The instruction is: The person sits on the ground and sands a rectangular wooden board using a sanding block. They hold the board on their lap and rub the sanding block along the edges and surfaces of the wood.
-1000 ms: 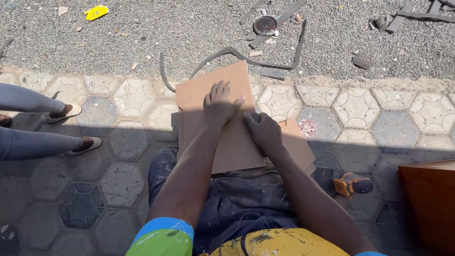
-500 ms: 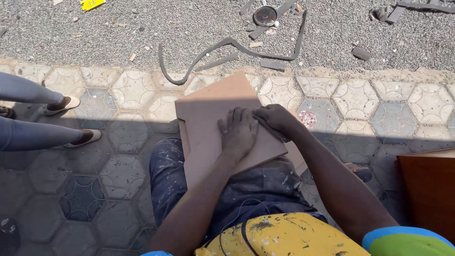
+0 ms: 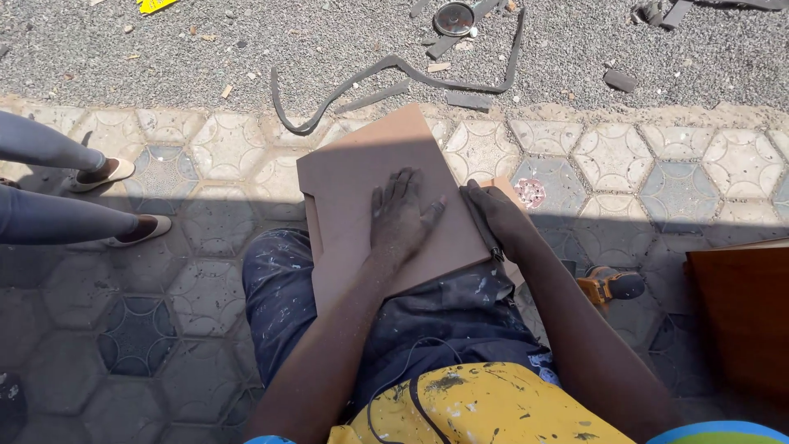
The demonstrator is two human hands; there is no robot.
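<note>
Your left hand is pressing flat, fingers spread, on the brown board across your lap; your right hand is gripping its edge.

Harsh daylight from beyond the top of the frame: gravel and the far row of paving sit bright, near washed out, with a hard-edged shadow line crossing the board and tiles. Everything nearer lies in even shade, left hand and right hand dark but readable. Focus sharp throughout, no motion blur; slight wide-angle bend at the edges, and glare on the metal disc.
</note>
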